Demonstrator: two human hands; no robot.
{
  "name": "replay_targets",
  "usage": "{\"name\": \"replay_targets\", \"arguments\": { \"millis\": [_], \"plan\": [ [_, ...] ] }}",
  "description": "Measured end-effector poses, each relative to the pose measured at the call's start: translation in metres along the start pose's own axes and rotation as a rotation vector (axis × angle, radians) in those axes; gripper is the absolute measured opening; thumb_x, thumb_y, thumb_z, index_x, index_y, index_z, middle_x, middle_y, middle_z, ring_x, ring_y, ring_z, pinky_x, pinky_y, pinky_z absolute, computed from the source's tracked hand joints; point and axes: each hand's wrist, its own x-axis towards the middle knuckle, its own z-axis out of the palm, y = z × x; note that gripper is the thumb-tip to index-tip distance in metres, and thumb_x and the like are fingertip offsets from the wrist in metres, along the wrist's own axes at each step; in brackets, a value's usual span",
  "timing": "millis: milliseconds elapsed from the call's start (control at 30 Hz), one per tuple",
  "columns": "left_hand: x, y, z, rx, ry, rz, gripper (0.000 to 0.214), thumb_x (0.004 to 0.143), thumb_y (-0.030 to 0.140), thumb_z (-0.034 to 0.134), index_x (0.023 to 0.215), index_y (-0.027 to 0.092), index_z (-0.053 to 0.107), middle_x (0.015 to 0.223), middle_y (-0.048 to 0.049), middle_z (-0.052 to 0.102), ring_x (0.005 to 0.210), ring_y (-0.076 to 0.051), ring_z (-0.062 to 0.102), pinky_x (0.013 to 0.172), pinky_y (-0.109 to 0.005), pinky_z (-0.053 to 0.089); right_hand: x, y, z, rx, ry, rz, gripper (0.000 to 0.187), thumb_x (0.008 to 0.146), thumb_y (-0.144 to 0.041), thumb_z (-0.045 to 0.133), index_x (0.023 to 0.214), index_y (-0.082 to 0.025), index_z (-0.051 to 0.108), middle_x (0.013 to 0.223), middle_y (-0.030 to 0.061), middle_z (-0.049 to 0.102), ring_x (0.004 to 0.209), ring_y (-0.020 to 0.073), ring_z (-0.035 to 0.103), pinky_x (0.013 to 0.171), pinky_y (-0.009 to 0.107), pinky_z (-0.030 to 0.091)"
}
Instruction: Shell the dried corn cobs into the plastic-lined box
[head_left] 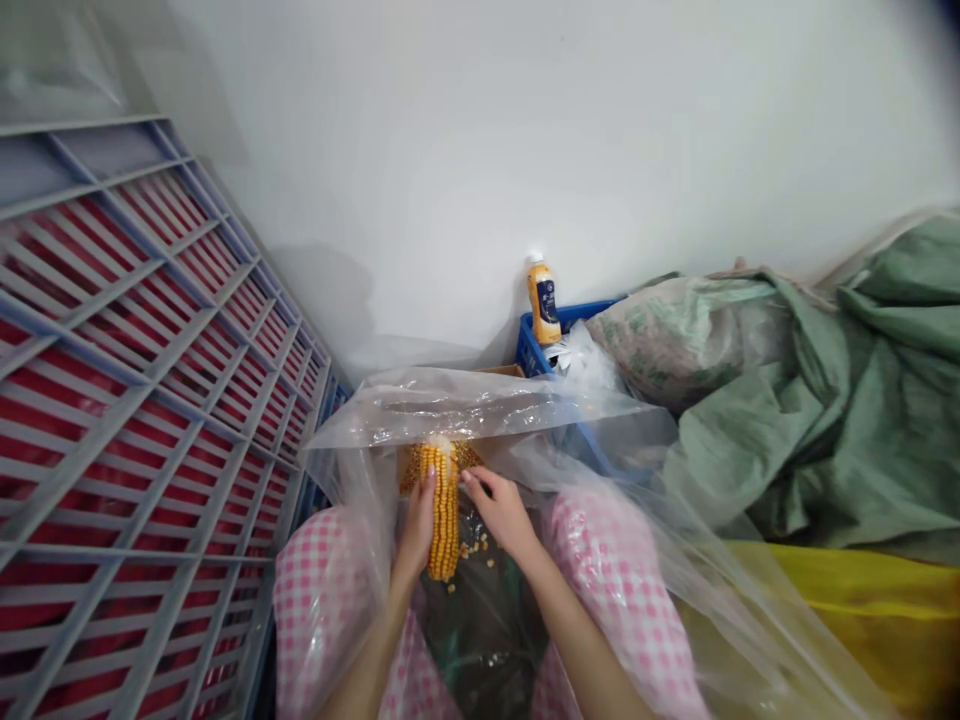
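A yellow corn cob [444,510] stands nearly upright over my lap, above a clear plastic sheet [480,410]. My left hand [417,525] is wrapped round the cob's left side. My right hand [501,512] touches the cob's right side with curled fingers and thumb near the kernels. Loose kernels [480,548] lie on the plastic between my knees, which are in pink checked cloth [615,570]. A heap of kernels [469,455] shows behind the cob, under the plastic.
Stacked grey and red crates [142,400] fill the left. A blue crate [540,345] with an orange bottle [543,298] stands by the white wall. Green sacks [810,400] and a yellow sack [862,610] lie at the right.
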Motion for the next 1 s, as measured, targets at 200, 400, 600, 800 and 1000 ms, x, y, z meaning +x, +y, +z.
{"name": "replay_targets", "arguments": {
  "millis": [200,400,600,800,1000],
  "plan": [
    [0.003,0.0,-0.005,0.053,0.038,0.053,0.053,0.076,0.057,0.04,0.105,0.014,0.054,0.106,-0.0102,0.06,0.098,-0.021,0.056,0.079,-0.031,0.044,-0.005,-0.001,0.003,-0.337,-0.099,-0.002,0.034,0.085,-0.039,0.036,0.074,-0.023,0.064,0.061,0.0015,0.062,0.058,0.0143,0.055,0.054,0.022,0.029],
    [0.001,0.002,-0.007,0.268,0.11,0.126,0.052,0.075,0.056,0.043,0.104,0.014,0.054,0.099,-0.0108,0.061,0.094,-0.022,0.056,0.079,-0.032,0.041,-0.006,-0.007,-0.004,-0.563,-0.155,0.003,0.033,0.084,-0.039,0.036,0.075,-0.026,0.065,0.066,0.0026,0.066,0.06,0.0166,0.057,0.052,0.025,0.024],
    [-0.006,0.003,-0.006,0.614,0.088,0.161,0.051,0.082,0.054,0.029,0.103,0.015,0.053,0.091,-0.0146,0.062,0.085,-0.024,0.059,0.071,-0.032,0.04,-0.009,-0.004,-0.004,-0.566,-0.157,0.107,0.03,0.081,-0.035,0.04,0.072,-0.026,0.068,0.064,0.0046,0.065,0.057,0.0176,0.056,0.05,0.026,0.023],
    [-0.013,-0.01,0.003,0.911,0.005,0.127,0.055,0.085,0.049,0.02,0.113,0.011,0.048,0.083,-0.0212,0.064,0.077,-0.029,0.062,0.063,-0.032,0.038,-0.004,0.011,-0.01,-0.347,-0.26,0.254,0.03,0.075,-0.026,0.046,0.054,-0.021,0.066,0.049,0.0016,0.058,0.049,0.0133,0.051,0.05,0.023,0.028],
    [-0.013,-0.011,0.005,1.047,-0.019,0.031,0.052,0.087,0.044,0.014,0.113,0.012,0.046,0.086,-0.019,0.065,0.08,-0.026,0.062,0.064,-0.031,0.039,-0.001,0.012,-0.004,-0.441,-0.322,0.337,0.029,0.078,-0.028,0.044,0.067,-0.017,0.069,0.062,0.0046,0.065,0.059,0.0124,0.056,0.054,0.021,0.031]
  ]
}}
